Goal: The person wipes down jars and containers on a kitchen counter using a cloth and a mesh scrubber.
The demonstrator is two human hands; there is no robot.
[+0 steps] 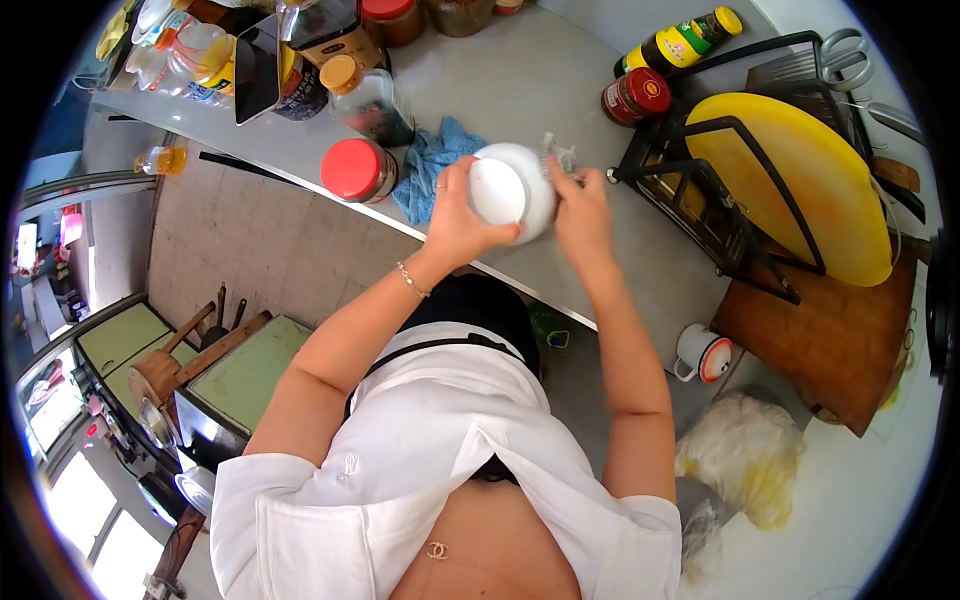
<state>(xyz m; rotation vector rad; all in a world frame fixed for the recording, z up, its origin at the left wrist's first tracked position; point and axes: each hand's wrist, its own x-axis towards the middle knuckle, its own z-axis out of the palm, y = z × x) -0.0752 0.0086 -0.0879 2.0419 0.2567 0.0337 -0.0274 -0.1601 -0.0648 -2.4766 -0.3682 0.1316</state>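
Left hand (460,218) fingers grasp a round white bowl (512,192), without long axis, over the tabletop (650,265) near its front edge. Right hand (583,215), at the bowl's right rim, pinches an apparent wire scrubber (562,156); contact blurred.

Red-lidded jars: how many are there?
3: a jar beside the blue cloth, another at the picture's top edge, a third by the black rack; more may be hidden.
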